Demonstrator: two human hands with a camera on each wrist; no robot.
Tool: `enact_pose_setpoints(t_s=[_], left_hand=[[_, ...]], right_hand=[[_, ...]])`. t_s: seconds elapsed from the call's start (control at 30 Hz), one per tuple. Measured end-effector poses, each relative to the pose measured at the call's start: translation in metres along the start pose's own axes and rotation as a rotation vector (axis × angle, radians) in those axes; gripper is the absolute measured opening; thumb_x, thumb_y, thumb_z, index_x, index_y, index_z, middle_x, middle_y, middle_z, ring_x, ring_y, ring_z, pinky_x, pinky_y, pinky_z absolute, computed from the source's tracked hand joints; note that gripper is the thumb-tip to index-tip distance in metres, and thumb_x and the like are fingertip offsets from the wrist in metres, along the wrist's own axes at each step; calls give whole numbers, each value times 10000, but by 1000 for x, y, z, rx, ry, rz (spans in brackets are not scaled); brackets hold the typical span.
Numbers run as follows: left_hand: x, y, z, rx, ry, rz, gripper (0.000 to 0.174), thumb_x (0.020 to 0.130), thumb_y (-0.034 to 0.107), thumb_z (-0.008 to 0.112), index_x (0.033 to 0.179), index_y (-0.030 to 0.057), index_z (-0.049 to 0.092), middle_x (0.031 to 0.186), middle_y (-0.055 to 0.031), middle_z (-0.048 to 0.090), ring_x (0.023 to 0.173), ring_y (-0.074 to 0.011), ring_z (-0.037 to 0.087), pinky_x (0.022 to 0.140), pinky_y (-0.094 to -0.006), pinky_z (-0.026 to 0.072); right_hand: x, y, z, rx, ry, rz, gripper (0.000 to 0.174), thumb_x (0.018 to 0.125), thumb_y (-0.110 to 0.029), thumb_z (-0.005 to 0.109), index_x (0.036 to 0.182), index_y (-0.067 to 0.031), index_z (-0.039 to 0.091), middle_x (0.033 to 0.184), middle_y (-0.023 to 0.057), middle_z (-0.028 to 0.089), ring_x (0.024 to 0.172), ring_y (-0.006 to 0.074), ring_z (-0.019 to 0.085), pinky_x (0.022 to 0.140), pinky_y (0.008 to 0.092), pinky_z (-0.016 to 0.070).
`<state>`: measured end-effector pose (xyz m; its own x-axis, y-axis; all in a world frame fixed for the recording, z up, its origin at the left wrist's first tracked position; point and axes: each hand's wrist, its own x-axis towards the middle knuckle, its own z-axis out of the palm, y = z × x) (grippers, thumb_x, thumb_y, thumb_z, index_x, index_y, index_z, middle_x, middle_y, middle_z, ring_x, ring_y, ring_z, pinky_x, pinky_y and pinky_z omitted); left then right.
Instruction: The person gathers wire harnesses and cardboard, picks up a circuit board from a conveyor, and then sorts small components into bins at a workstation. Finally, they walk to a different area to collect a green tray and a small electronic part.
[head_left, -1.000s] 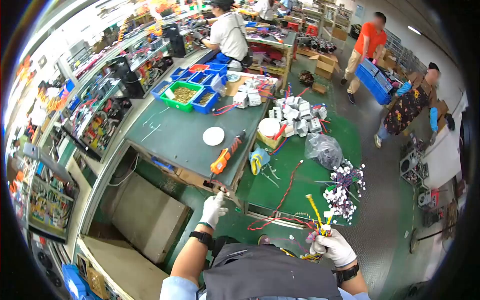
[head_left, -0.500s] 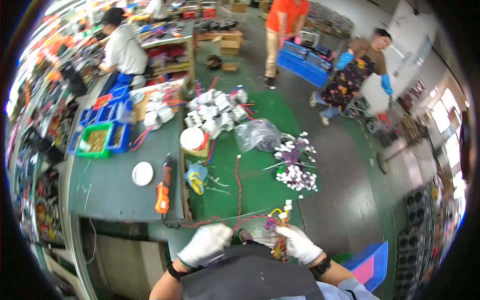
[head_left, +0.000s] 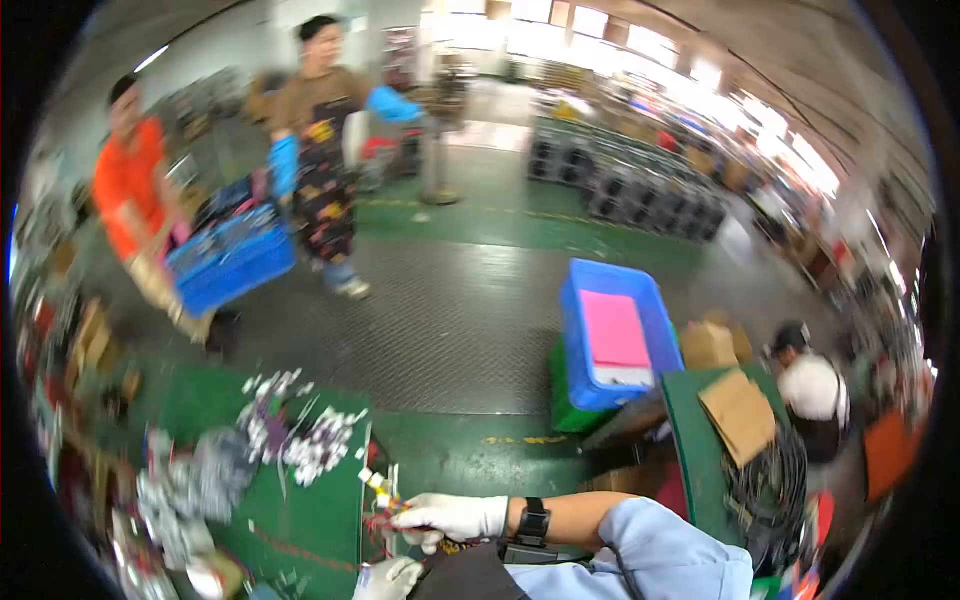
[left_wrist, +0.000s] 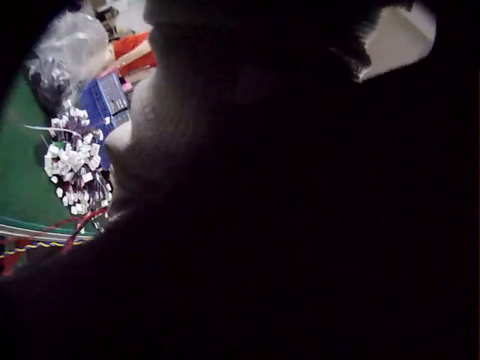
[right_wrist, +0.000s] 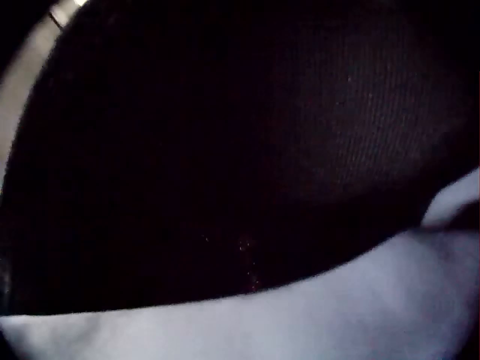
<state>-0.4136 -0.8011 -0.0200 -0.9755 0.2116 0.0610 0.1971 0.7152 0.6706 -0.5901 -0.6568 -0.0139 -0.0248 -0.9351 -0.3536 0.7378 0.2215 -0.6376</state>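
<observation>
One wire bundle (head_left: 383, 508) pinched in my right grip (head_left: 452, 516)

My right grip is closed on the one bundle, thumb and fingers clamped round its red and yellow wires, with small white connectors poking out past my fingertips. I have it at the edge of the green tabletop (head_left: 330, 500), in front of my body. My left grip (head_left: 390, 578) is near it, cut off by the bottom of the head view; whether its fingers are apart or together I cannot tell, and the left wrist view is mostly dark.

On the tabletop lies one heap of white connectors (head_left: 310, 445) with purple wires, too many to count, one plastic bag (head_left: 222, 468) beside it, and one red twisted wire (head_left: 300, 550).

Farther out I count two blue crates: one (head_left: 235, 262) held by a person in orange (head_left: 130, 185), and one (head_left: 650, 310) with a pink sheet (head_left: 614, 330) in it. Three people show: the one in orange, one in a patterned apron (head_left: 328, 190), and one in white (head_left: 812, 385) near a second green tabletop (head_left: 690, 440).
</observation>
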Motion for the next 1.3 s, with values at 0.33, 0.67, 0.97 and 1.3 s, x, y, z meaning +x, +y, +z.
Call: enact_pose_setpoints(t_s=[0.33,0.67,0.97,1.3], left_hand=[[104,-6,-2,-698,-537,-512,316,986,274,475,1196,64,584,808,3,620,609,-65,516,539,-219,427],[184,41,132,-341,-670,153,311,903,234,570,1113,6,600,890,-119,640,787,-222,617,696,-344,500],[304,224,300,192,-525,706,807,767,378,674,1396,-1,340,1389,-292,373,1249,-415,411,1032,-462,354],[427,405,543,700,-238,1053,850,687,249,674,1439,84,312,1475,-259,257,1347,-417,284,1092,-564,183]], right_hand=[[-136,62,-1,157,544,-461,300,970,-339,514,761,-126,491,545,-89,350,476,30,309,472,224,310],[-261,228,62,643,1353,-831,225,935,-288,575,951,-65,603,607,-86,374,492,38,345,594,241,447],[-430,320,-8,1064,1651,-1567,131,894,-212,609,886,-83,590,649,-18,473,534,121,445,554,338,465],[-501,407,-94,1506,1603,-1765,158,936,-218,485,868,-75,484,828,186,587,582,279,526,577,434,471]])
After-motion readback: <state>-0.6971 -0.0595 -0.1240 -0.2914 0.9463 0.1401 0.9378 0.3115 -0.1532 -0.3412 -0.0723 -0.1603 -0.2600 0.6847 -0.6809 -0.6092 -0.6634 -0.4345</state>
